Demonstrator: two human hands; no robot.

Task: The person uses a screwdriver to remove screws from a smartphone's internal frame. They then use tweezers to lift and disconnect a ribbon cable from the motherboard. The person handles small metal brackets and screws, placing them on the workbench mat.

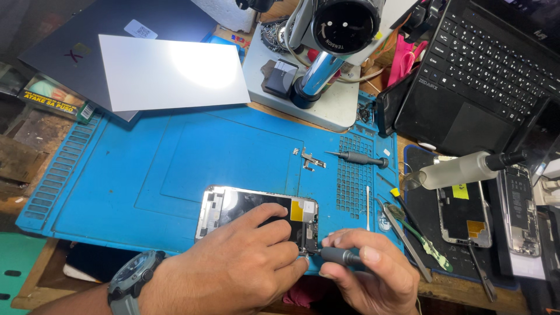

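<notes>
An opened phone (245, 205) lies back-off on the blue work mat (175, 163), near the front edge. My left hand (239, 262), with a grey wristwatch (131, 280), presses flat on the phone's lower part. My right hand (373, 274) grips a small grey screwdriver (338, 255), its tip at the phone's lower right corner. Small metal brackets (309, 158) lie loose on the mat above the phone.
A second screwdriver (361, 158), a cotton swab (368, 207) and tweezers (405, 236) lie right of the phone. A microscope stand (326, 52), a laptop (484, 70), a clear bottle (461, 169), other opened phones (466, 216) and a white sheet (175, 70) surround the mat.
</notes>
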